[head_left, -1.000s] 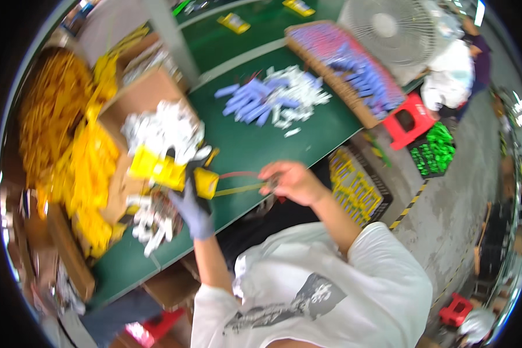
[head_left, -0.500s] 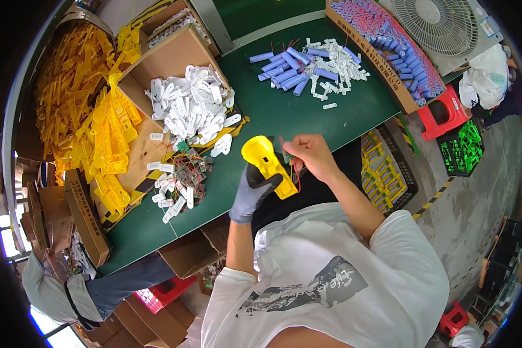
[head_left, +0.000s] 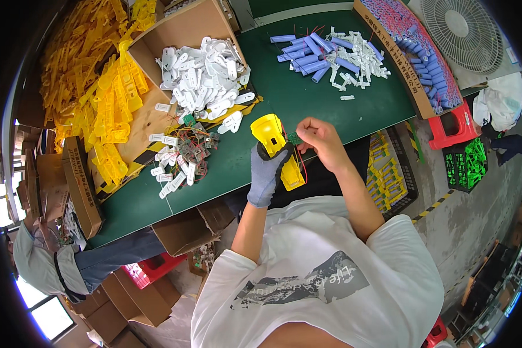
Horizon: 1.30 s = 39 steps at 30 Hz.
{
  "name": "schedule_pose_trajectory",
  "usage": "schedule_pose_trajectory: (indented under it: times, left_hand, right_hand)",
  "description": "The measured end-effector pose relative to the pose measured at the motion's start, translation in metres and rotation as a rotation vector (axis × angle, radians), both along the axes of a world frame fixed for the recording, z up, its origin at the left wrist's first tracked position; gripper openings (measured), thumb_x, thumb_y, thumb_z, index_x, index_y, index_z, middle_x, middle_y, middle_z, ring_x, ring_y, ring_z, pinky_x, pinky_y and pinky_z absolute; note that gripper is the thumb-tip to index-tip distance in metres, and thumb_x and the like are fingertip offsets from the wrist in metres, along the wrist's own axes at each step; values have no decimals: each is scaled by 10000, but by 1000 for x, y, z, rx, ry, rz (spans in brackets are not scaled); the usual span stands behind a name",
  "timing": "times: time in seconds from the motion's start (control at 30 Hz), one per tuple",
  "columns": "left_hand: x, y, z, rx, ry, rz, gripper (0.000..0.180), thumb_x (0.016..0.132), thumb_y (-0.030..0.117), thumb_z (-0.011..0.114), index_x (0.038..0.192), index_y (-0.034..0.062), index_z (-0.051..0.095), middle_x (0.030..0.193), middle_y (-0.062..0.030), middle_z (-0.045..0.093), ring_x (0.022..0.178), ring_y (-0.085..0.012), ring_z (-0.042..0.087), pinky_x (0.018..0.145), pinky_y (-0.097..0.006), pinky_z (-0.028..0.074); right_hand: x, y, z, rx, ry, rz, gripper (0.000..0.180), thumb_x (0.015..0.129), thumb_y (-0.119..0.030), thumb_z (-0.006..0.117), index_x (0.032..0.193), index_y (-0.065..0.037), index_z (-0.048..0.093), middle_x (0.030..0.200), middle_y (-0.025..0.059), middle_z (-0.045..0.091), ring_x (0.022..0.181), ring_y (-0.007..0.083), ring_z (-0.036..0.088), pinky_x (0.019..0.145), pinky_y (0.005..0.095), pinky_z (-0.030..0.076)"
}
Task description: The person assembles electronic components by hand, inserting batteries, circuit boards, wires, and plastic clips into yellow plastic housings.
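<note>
Change: since half a second ago both hands sit a little farther from the body, and the yellow housing now stands more upright over the table's near edge.
Left hand (head_left: 265, 177): in a grey glove, closed around the lower part of the yellow plastic housing (head_left: 275, 145), holding it over the near edge of the table.
Right hand (head_left: 322, 141): bare, fingertips pinched narrow on a small green circuit board (head_left: 294, 138) just right of the housing; thin red wires (head_left: 303, 168) hang from it.
Surface: green table (head_left: 307, 107), running from near left to far right.
On the table, left: a heap of white plastic parts (head_left: 203, 75) spilling from a cardboard box (head_left: 182, 29); nearer, a tangle of small wired circuit boards (head_left: 188, 152).
On the table, far: blue cylindrical cells (head_left: 307, 52) mixed with white clips (head_left: 359, 58); to their right a long tray of blue cells (head_left: 406, 46).
Far left: a pile of yellow plastic shells (head_left: 93, 87).
Room: concrete floor (head_left: 475, 214) on the right, with a red stool (head_left: 453, 124), a fan (head_left: 464, 26) and a green crate (head_left: 468, 165); cardboard boxes (head_left: 133, 296) under the table; another person's legs (head_left: 116, 258) near left.
</note>
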<state>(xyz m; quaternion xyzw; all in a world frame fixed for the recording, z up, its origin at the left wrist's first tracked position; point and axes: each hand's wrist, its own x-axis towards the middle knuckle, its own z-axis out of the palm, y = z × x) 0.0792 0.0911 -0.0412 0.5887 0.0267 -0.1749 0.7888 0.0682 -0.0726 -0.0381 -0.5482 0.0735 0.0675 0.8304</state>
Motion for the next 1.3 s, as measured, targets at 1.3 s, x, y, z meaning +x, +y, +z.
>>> schedule_pose_trajectory:
  times: [1.3]
  left_hand:
    - [-1,21,-18,230,-215,-3,384,682,11,766,1021,10,585,898,-37,624,783,-136,602,721,-282,504]
  right_hand:
    - [-13,-29,12,-265,-105,231,191,840,-78,690,970,62,689,787,108,706,683,127,681,613,224,537]
